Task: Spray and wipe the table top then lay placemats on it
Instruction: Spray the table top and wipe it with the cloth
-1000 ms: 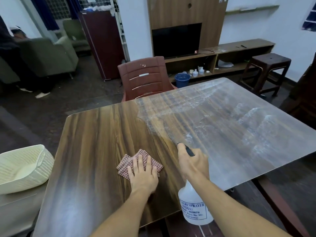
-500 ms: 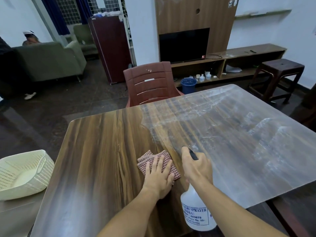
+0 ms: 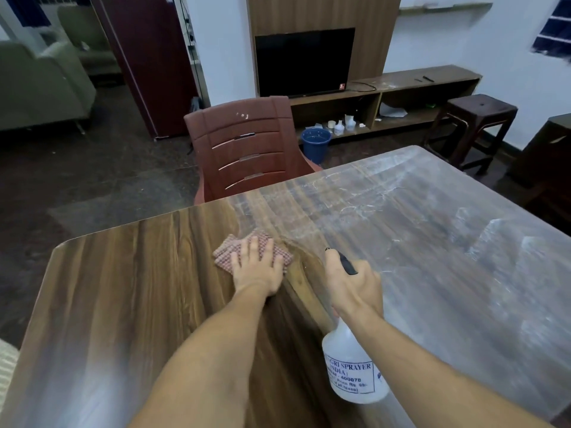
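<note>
Red-checked cloth (image 3: 227, 254) — folded, under flat left hand (image 3: 258, 273); right hand (image 3: 355, 287) grips white sprayer (image 3: 352, 372).

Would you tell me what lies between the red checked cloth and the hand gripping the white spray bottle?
Head view: only bare wood-grain table top separates the red checked cloth from the right hand.

Cloth (image 3: 224, 254) is laid on table (image 3: 123, 304), pressed flat under left hand (image 3: 258, 270). Spray bottle (image 3: 349, 366) is held by right hand (image 3: 355, 285) at 4 o'clock of the cloth, over the table. Chair (image 3: 247, 149) is set beyond the far edge at 12 o'clock; bucket (image 3: 315, 143) behind it at 1 o'clock; stool (image 3: 475, 125) at 2 o'clock.
</note>
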